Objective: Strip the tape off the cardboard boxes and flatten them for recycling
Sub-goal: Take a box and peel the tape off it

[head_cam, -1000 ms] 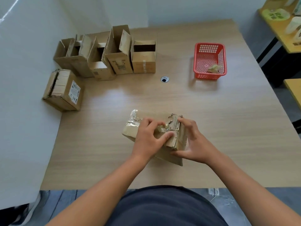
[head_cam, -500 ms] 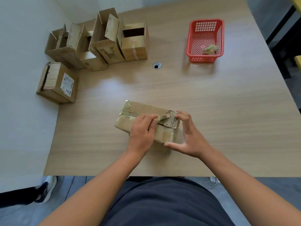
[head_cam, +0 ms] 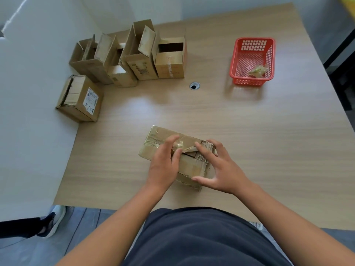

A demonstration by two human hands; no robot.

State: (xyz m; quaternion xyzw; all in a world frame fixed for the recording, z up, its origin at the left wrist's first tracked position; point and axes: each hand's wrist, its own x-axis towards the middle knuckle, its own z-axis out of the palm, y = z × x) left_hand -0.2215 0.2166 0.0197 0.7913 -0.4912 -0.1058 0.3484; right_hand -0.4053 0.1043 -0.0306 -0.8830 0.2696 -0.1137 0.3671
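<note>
One box [head_cam: 160, 135] gripped, one tape strip [head_cam: 178, 145] pinched

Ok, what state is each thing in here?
Taped box: closed, tape partly lifted, one end torn.
Tape strip: half peeled, pinched by left hand.
Right hand: holds the box's torn end.
Back row boxes: open, upright, unflattened.
Labelled box: closed.
Red basket: holds a tape wad.
</note>
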